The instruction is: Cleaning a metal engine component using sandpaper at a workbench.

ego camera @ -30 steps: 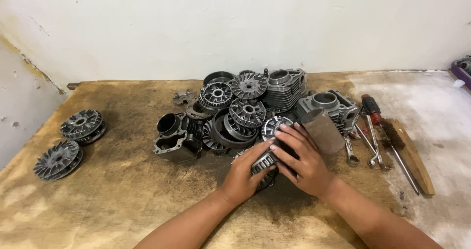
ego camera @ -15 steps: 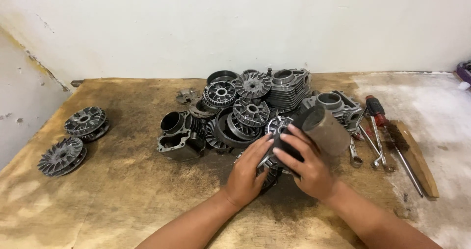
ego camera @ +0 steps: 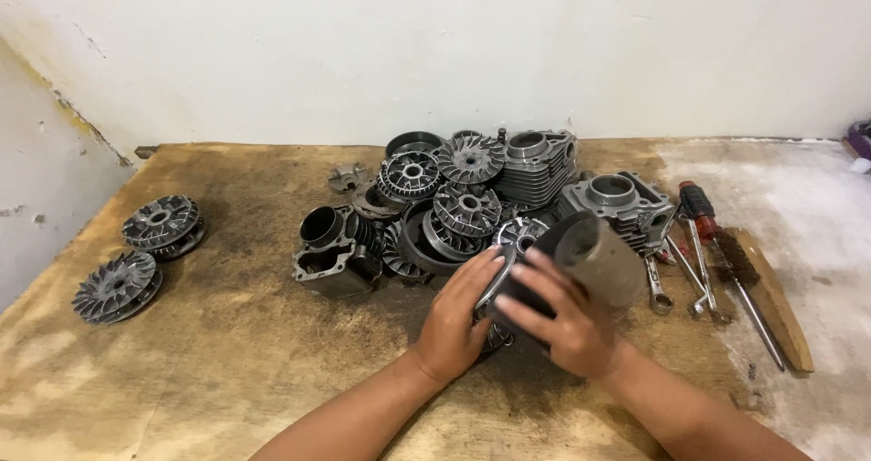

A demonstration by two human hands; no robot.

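My left hand [ego camera: 458, 320] and my right hand [ego camera: 560, 318] together grip a round finned metal pulley assembly [ego camera: 519, 240] with a dark bell-shaped drum [ego camera: 599, 254] on its right side. The part is lifted slightly and tilted, its drum end pointing up and to the right. Just behind it lies a heap of grey engine parts [ego camera: 454, 209]: finned pulley discs, rings and cylinder blocks. My left fingers curl over the finned disc; my right fingers spread across the dark middle of the part.
Two finned discs [ego camera: 163, 224] [ego camera: 117, 286] lie apart at the left of the worn wooden board [ego camera: 227, 352]. Wrenches [ego camera: 657, 284], a red-handled screwdriver [ego camera: 699, 209] and a wire brush [ego camera: 758, 284] lie at the right. A white wall stands behind.
Both hands have raised and tilted the pulley assembly, so its dark drum end now shows at the upper right. The view has shifted slightly.
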